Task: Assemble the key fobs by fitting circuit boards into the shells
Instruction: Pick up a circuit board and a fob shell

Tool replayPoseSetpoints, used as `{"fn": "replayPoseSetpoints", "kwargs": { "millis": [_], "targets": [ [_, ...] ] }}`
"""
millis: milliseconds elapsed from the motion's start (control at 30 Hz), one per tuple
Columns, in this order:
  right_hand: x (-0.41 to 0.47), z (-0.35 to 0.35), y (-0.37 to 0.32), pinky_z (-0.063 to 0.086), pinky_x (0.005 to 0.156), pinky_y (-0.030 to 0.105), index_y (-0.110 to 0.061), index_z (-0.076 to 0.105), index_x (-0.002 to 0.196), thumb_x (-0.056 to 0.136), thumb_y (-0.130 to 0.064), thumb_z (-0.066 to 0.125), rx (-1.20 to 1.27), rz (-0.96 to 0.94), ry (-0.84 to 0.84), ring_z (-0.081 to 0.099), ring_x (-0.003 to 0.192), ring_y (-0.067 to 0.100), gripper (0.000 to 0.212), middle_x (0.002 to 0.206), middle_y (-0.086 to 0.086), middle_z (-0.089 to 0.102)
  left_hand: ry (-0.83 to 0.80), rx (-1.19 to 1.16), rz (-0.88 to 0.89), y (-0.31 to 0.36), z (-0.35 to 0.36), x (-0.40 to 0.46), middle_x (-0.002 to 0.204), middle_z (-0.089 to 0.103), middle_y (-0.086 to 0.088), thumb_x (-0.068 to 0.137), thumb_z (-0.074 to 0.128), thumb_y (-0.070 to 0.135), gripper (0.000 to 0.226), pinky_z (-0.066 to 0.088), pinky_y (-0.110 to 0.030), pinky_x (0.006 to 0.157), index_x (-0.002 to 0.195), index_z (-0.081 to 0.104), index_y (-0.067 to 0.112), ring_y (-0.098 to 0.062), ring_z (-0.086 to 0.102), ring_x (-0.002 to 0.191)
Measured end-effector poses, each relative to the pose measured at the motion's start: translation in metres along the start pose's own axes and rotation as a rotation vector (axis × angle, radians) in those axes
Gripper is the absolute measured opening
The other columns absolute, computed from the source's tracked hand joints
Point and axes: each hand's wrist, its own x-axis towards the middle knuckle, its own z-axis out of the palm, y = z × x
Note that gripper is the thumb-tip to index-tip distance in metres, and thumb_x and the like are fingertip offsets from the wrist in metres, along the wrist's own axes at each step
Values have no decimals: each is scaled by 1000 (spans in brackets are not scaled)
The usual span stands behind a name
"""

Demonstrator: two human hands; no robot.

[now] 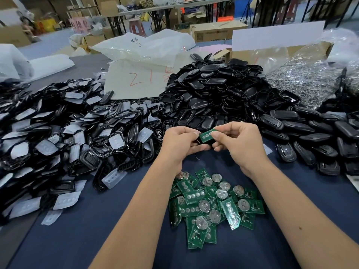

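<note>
My left hand [179, 141] grips a black key fob shell [203, 146], mostly hidden by the fingers. My right hand [238, 141] pinches a green circuit board [206, 136] with three round contacts and holds it against the shell's open face. Both hands hover above the dark blue table cloth [108, 220]. Below them lies a loose pile of green circuit boards [211, 204], several with round silver battery holders.
A heap of black shell frames with translucent button pads [64, 136] fills the left. A mound of black shell backs [211, 94] rises behind the hands. Black fobs [310, 136] lie at the right. Plastic bags and a cardboard box [275, 49] stand behind.
</note>
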Motion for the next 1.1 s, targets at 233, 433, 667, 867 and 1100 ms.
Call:
{"fn": "replayPoseSetpoints", "kwargs": {
  "millis": [233, 433, 667, 867, 1100],
  "targets": [
    [-4, 3, -1, 54, 49, 23, -12, 75, 86, 87, -5, 82, -108, -36, 55, 69, 51, 17, 11, 67, 5, 74, -52, -33, -2, 4, -6, 0, 92, 75, -26, 100, 61, -1, 10, 61, -25, 65, 94, 69, -4, -41, 77, 79],
    [-3, 2, -1, 49, 42, 23, -15, 75, 81, 84, -10, 85, -194, -32, 73, 65, 47, 13, 12, 68, 7, 73, -23, -14, 27, 2, -4, 0, 96, 74, -27, 100, 62, 0, 11, 62, -26, 65, 94, 70, -5, -41, 77, 78],
    [-6, 4, -1, 46, 41, 17, -19, 73, 79, 84, -14, 86, -270, -60, 134, 65, 46, 9, 14, 67, 0, 73, -34, -6, 40, 0, -3, -1, 91, 76, -22, 99, 63, 0, 12, 63, -27, 67, 90, 71, -2, -39, 77, 76],
    [-8, 6, -2, 44, 42, 16, -18, 71, 78, 85, -15, 85, -330, -88, 132, 65, 46, 11, 15, 63, 0, 70, -23, 15, 55, -1, -4, -1, 102, 73, -26, 98, 63, -1, 12, 62, -28, 68, 90, 71, -2, -38, 77, 75],
    [-8, 5, -3, 50, 52, 29, -19, 68, 82, 82, -22, 88, -371, -81, 83, 69, 58, 24, 20, 71, 2, 70, 2, 59, 80, -3, -6, 2, 101, 71, -29, 91, 71, -4, 2, 65, -34, 73, 93, 71, -5, -35, 76, 71]
  ]
}}
